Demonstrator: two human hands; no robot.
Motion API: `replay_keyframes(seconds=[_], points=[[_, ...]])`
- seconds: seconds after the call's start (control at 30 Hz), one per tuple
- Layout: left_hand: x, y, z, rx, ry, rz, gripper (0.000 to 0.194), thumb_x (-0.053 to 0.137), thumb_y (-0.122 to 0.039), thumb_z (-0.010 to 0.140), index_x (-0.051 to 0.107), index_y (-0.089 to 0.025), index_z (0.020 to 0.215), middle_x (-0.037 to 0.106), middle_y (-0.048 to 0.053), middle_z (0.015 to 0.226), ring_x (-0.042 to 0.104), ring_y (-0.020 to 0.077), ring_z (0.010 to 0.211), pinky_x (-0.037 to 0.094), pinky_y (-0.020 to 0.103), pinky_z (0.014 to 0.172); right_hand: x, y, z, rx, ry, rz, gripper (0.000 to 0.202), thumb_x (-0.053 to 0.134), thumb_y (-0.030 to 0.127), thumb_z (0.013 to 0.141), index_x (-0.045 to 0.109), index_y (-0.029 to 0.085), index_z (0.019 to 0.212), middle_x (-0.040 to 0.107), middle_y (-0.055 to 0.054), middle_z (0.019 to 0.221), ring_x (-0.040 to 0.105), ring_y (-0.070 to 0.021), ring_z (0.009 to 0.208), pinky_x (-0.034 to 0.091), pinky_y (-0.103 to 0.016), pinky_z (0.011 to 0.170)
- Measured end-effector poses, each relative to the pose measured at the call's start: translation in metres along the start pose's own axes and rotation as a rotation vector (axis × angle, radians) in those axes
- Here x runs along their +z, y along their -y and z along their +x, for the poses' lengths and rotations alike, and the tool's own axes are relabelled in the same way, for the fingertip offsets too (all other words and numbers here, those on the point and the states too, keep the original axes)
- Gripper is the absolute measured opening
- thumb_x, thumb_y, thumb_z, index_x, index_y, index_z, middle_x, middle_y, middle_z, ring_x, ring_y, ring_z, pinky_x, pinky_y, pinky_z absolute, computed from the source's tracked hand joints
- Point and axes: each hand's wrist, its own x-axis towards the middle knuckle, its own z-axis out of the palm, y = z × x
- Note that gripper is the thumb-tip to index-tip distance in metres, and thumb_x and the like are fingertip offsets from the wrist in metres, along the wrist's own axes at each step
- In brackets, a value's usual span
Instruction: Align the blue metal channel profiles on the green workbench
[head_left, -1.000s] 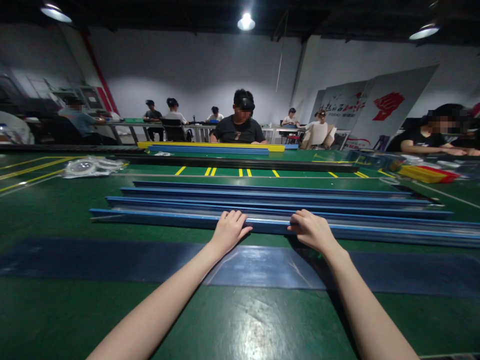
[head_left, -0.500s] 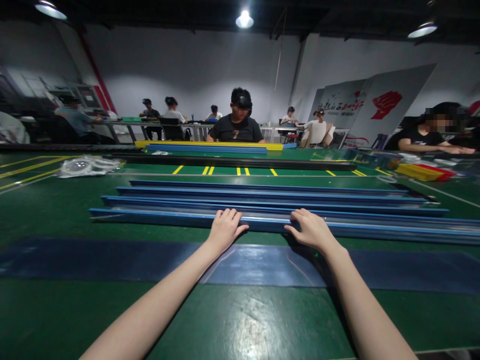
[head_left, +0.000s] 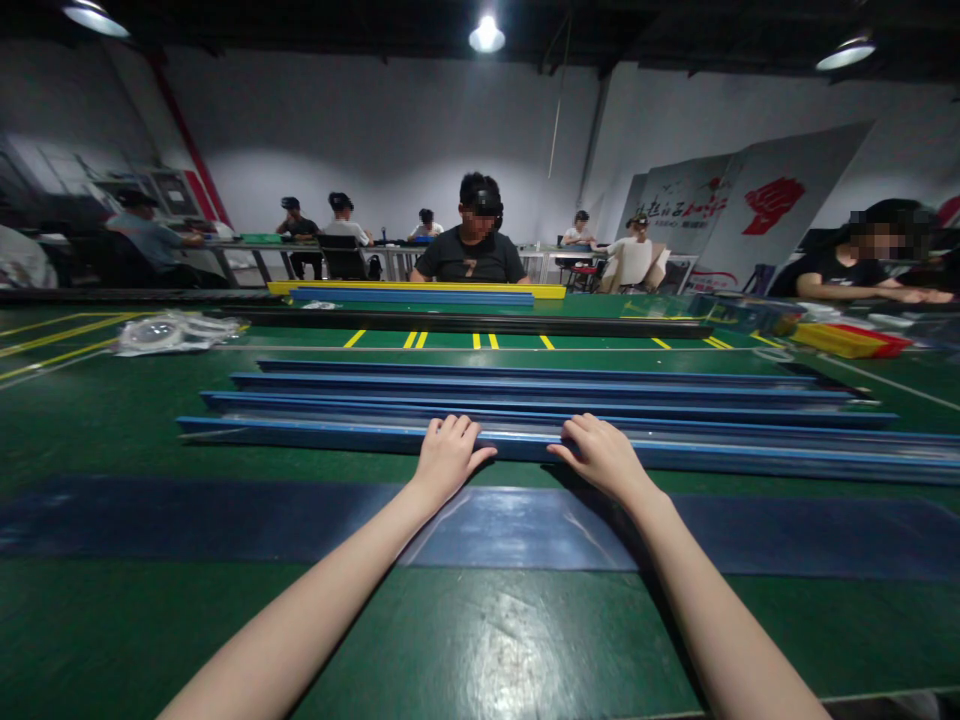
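The nearest long blue channel lies across the green table in front of me, its raised edge facing me. My left hand grips that edge, fingers curled over the top and thumb along the front side. To its right, my right hand is closed on the same channel with its thumb pointing inward. The fingertips of both hands are partly hidden behind the edge. Below my wrists a flat, see-through bluish strip spans the table.
Several more blue channels lie parallel just behind. Farther back are a black rail, a yellow bar, a plastic-wrapped bundle and a yellow tray. A co-worker sits opposite; another person is at the right.
My right hand has shifted left along the channel, closer to my left hand. My left hand stays at nearly the same place.
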Motion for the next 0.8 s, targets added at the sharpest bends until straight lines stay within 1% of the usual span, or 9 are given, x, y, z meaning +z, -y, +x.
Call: replay_keyframes(seconds=[0.2,0.6,0.7,0.8], points=[[0.0,0.0,0.0001,-0.001,0.005,-0.02,0.032,0.047,-0.048,0.081,0.057,-0.017,0.086,0.061,0.005,0.088,0.05,0.0211,0.086,0.03,0.033,0.072,0.0031,0.0011,-0.0003,-0.007,0.011,0.005,0.027,0.042,0.041,0.086,0.053,0.019,0.076,0.059,-0.005,0.079,0.051,-0.0178,0.077,0.033,-0.027,0.066],[-0.0028,-0.0003,0.0005,0.003,0.014,-0.023,0.031,0.047,-0.047,0.082,0.056,-0.017,0.083,0.061,0.005,0.09,0.051,0.0199,0.086,0.032,0.033,0.073,0.0037,0.0026,-0.0001,0.005,0.096,0.022,0.031,0.036,0.041,0.088,0.055,0.018,0.082,0.059,-0.006,0.085,0.051,-0.0183,0.082,0.034,-0.027,0.07],[-0.0022,-0.0001,0.0005,0.002,0.004,-0.033,0.031,0.048,-0.047,0.081,0.056,-0.017,0.086,0.061,0.005,0.094,0.051,0.0201,0.088,0.032,0.033,0.073,0.0028,0.0028,0.0,0.006,0.101,0.028,0.031,0.036,0.041,0.089,0.056,0.018,0.082,0.059,-0.006,0.086,0.051,-0.0185,0.082,0.035,-0.028,0.07],[-0.0002,0.0006,0.0003,0.006,-0.023,-0.05,0.03,0.05,-0.046,0.081,0.057,-0.017,0.089,0.061,0.006,0.103,0.051,0.0206,0.093,0.033,0.034,0.075,0.0034,0.0025,0.0001,0.005,0.098,0.037,0.031,0.036,0.04,0.089,0.056,0.018,0.082,0.059,-0.007,0.087,0.051,-0.0184,0.083,0.035,-0.028,0.07]])
